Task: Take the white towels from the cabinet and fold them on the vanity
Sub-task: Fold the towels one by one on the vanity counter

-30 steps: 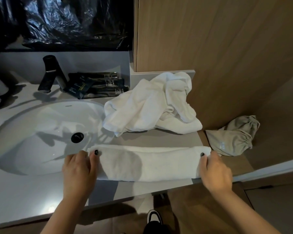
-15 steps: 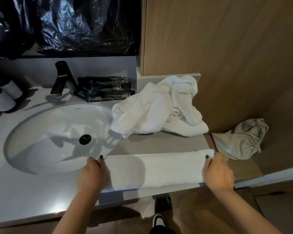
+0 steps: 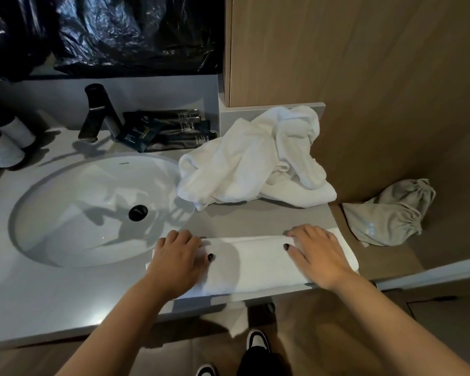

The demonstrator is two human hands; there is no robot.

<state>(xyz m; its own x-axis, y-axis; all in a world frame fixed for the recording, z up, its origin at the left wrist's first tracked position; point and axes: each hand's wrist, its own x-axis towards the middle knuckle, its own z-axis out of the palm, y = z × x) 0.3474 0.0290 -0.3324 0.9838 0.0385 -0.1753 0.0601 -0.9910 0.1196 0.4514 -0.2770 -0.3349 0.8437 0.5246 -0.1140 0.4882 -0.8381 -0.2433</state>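
A white towel, folded into a long strip, lies along the front edge of the grey vanity. My left hand rests palm down on its left end, fingertips at the far edge and thumb on top. My right hand lies palm down on its right part, fingers pointing left. A second white towel sits crumpled in a heap behind it, against the wooden cabinet.
The white sink basin is left of the towel, with a black tap and dark sachets behind it. Two rolls stand at the far left. A beige drawstring bag lies to the right.
Both hands have let go of the strip's ends, moved inward, and now lie on top of the towel. The camera has shifted slightly.
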